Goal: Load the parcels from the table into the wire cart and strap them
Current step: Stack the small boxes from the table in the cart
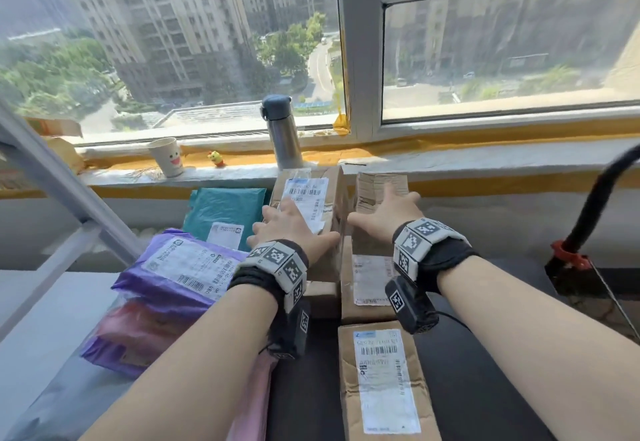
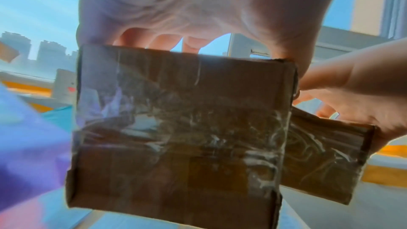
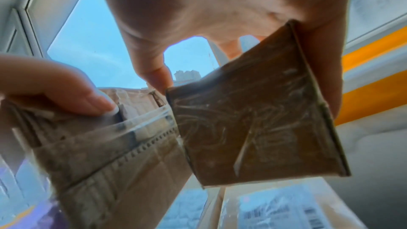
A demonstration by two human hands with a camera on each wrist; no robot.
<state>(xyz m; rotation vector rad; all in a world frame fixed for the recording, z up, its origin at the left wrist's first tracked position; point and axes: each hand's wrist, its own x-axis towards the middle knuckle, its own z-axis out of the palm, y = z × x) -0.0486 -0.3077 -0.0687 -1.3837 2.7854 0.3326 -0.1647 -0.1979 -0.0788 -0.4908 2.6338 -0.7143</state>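
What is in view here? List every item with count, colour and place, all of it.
labelled box: one, brown, far end of table, left
plain box: one, brown, right beside it
nearer boxes: at least two, brown, white labels, table middle
mailer bags: teal, purple and pink, at least three, table left
flask: one, steel with grey lid, windowsill
paper cup: one, white, smiley face, windowsill
toy figure: one, yellow, windowsill
metal frame: grey, far left
cable: black, red clamp, far right
left hand: grips the labelled box from above
right hand: grips the plain box from above
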